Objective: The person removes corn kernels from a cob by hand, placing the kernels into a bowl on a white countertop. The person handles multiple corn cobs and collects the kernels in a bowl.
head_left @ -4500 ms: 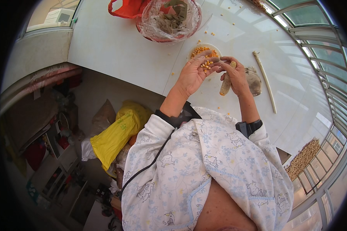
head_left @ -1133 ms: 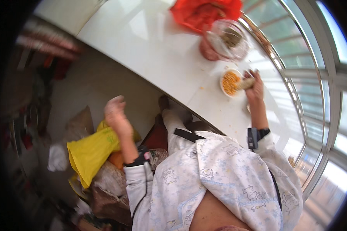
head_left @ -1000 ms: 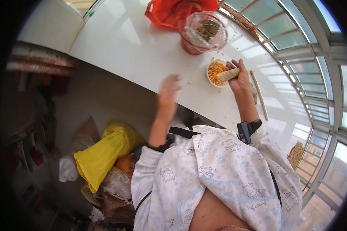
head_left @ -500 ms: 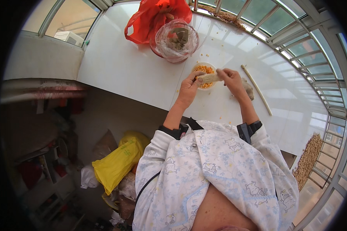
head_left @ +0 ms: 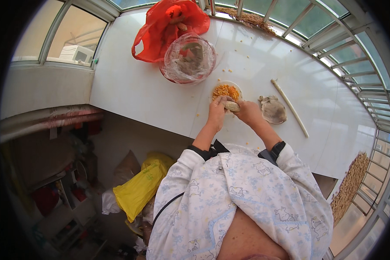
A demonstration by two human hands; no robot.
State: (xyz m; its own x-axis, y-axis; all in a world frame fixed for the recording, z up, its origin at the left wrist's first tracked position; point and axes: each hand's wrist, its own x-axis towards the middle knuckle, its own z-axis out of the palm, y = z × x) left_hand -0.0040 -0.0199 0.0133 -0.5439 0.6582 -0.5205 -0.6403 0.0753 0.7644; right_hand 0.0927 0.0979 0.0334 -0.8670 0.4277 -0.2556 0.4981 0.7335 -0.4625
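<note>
Between my hands is a pale, mostly bare corn cob [head_left: 232, 106], held low over the near rim of a small white bowl. My left hand [head_left: 217, 113] is closed round the cob's left end. My right hand [head_left: 249, 113] grips its other end, with the fingertips partly hidden behind the hand. Loose yellow and orange corn kernels [head_left: 225, 89] fill much of the bowl [head_left: 241, 92]. To the right of my right hand lies a flat, grey-brown, stained cloth-like item [head_left: 273, 110]; I cannot make out what it is.
A white stick [head_left: 290, 108] lies at the right on the white table [head_left: 147, 97]. Beyond the bowl stand a tub lined with clear plastic [head_left: 190, 58] and a red plastic bag [head_left: 154, 37]. Scattered kernels dot the tabletop. A yellow bag [head_left: 143, 184] sits below at left.
Both hands have drawn nearer to me with the cob, from over the bowl to its near rim. My right hand has come left, uncovering the grey-brown item.
</note>
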